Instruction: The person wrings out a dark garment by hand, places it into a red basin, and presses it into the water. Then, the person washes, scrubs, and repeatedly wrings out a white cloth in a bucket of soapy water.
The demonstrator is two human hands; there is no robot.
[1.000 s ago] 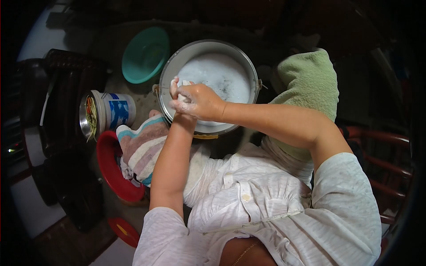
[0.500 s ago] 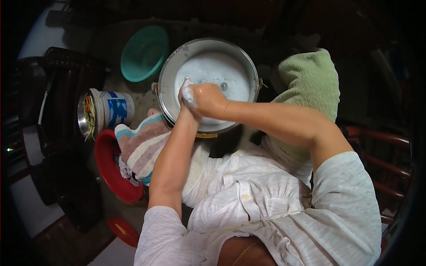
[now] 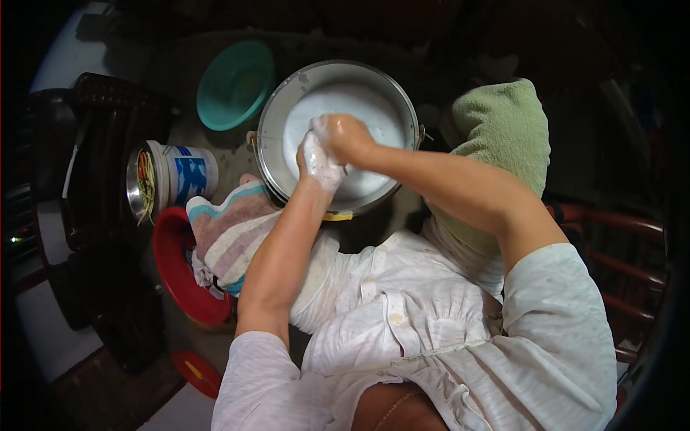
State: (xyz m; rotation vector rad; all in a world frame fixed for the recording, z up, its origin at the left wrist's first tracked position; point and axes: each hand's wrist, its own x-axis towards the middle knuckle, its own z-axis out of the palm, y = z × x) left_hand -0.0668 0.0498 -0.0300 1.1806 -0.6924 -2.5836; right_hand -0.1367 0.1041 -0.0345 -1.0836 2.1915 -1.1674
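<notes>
A grey metal pot (image 3: 269, 118) with side handles stands in front of me, holding cloudy white, sudsy water (image 3: 384, 118). Above the water my two hands meet. My left hand (image 3: 321, 169) is coated in white foam, its fingers bent up against my right. Curled into a fist, my right hand (image 3: 348, 136) presses at the left hand's fingertips. Between them is something white and foamy; whether it is cloth or only suds I cannot tell.
A green basin (image 3: 236, 86) lies beyond the pot's left side. Further left are a white bucket (image 3: 188, 174) with scraps in a metal bowl, and a red basin (image 3: 180, 269) holding fabric. A striped towel (image 3: 233, 223) and a green towel (image 3: 499, 129) cover my knees.
My hands have shifted slightly right, and the right hand has risen away from the left wrist toward its fingertips. More foam shows on my left hand. The pot stays in place.
</notes>
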